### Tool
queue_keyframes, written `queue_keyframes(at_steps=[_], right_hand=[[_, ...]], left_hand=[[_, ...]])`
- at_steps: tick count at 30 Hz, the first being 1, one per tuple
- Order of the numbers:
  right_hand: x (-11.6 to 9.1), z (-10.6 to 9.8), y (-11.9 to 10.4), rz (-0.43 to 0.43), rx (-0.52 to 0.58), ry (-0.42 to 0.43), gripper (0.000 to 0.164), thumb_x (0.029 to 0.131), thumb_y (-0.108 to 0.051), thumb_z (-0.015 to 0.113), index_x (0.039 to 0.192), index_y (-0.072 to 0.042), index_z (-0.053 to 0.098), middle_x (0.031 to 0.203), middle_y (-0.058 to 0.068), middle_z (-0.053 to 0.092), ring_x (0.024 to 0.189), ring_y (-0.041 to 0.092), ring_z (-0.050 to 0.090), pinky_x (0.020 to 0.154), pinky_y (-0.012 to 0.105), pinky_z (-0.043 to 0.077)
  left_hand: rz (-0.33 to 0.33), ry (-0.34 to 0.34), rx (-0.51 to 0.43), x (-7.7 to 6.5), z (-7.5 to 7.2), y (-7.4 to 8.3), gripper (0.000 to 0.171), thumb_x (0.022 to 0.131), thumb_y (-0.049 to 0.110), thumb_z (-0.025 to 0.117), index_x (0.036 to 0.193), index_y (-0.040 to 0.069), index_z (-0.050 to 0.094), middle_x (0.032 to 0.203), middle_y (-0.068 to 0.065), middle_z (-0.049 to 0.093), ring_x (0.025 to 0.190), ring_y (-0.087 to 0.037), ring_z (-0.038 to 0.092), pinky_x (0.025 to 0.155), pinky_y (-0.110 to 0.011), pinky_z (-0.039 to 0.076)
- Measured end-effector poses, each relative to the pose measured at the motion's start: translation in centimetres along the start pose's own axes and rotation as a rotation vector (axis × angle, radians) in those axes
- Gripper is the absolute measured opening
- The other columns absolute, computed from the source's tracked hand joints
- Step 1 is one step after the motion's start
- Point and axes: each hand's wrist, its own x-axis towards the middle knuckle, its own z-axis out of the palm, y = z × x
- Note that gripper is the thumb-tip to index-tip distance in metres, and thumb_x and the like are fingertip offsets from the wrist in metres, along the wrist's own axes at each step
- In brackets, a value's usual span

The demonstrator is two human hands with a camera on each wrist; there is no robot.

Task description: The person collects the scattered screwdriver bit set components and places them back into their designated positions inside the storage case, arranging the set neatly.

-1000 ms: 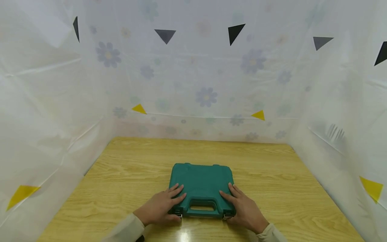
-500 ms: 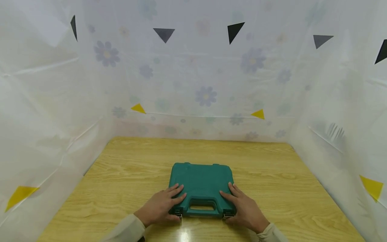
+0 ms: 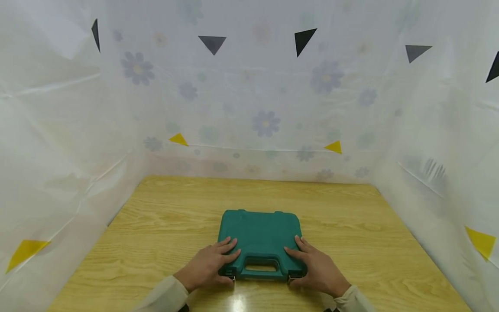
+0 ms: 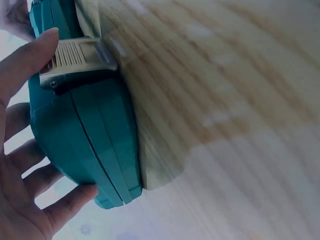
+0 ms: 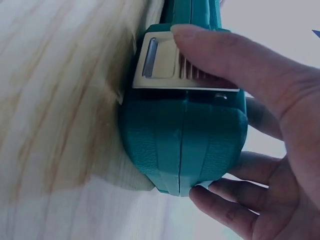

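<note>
A green plastic carrying case (image 3: 259,234) lies flat on the wooden table, its handle toward me and its lid down. My left hand (image 3: 206,265) grips the near left corner; the fingers spread over the lid and side, the thumb on a metal latch (image 4: 75,56). At the near right corner my right hand (image 3: 320,269) holds the case the same way. In the right wrist view its thumb presses the ribbed part of the other latch (image 5: 162,62). The seam between the case's two halves is closed. What lies inside is hidden.
The wooden table (image 3: 156,216) runs back to a pale flower-patterned sheet (image 3: 265,86). Translucent sheets stand along the left and right sides. Black and yellow triangles are stuck on the sheets.
The right hand and the right side of the case have shifted very slightly to the right. Both hands keep the same hold, and the case stays closed.
</note>
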Motion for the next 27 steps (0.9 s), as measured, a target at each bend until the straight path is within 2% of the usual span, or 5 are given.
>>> queue_keyframes(at_steps=[6,15,19,24,27], right_hand=[[0.12,-0.1,-0.07,-0.001,-0.017,0.003,0.078,0.072,-0.053,0.078,0.136,-0.013,0.057,0.148,0.027,0.036,0.13,0.047,0.04,0.09,0.057,0.045],[0.08,-0.5,-0.22,-0.003,-0.018,-0.011,0.075,0.072,-0.051,0.079,0.135,-0.014,0.059,0.146,0.028,0.038,0.128,0.047,0.043,0.089,0.055,0.046],[0.14,-0.43,-0.24,-0.001,-0.018,-0.005,0.075,0.072,-0.05,0.079,0.135,-0.014,0.059,0.146,0.028,0.038,0.128,0.047,0.043,0.09,0.056,0.046],[0.15,-0.33,-0.2,-0.007,-0.028,-0.001,0.075,0.072,-0.049,0.08,0.134,-0.014,0.059,0.146,0.028,0.039,0.128,0.047,0.043,0.09,0.056,0.046],[0.12,-0.35,-0.1,-0.013,-0.031,0.003,0.074,0.072,-0.049,0.08,0.134,-0.014,0.06,0.145,0.028,0.039,0.128,0.047,0.043,0.09,0.056,0.046]], left_hand=[[0.067,0.031,0.094,-0.01,0.05,-0.21,0.068,0.087,0.053,0.062,0.14,0.012,0.052,0.145,-0.016,0.045,0.13,-0.032,0.046,0.089,-0.042,0.051],[0.037,-0.006,0.129,-0.12,-0.04,0.1,0.07,0.088,0.056,0.06,0.143,0.015,0.05,0.148,-0.013,0.043,0.133,-0.029,0.043,0.089,-0.043,0.051],[0.053,0.023,0.151,-0.14,0.19,0.04,0.071,0.087,0.056,0.063,0.142,0.014,0.051,0.146,-0.014,0.045,0.131,-0.03,0.045,0.087,-0.043,0.051],[0.103,0.091,0.17,-0.1,0.47,-0.24,0.063,0.089,0.052,0.062,0.138,0.013,0.055,0.14,-0.015,0.051,0.126,-0.029,0.051,0.081,-0.039,0.054],[0.114,0.088,0.172,0.03,0.23,-0.26,0.059,0.091,0.05,0.059,0.137,0.013,0.057,0.139,-0.014,0.052,0.125,-0.029,0.052,0.08,-0.038,0.055]])
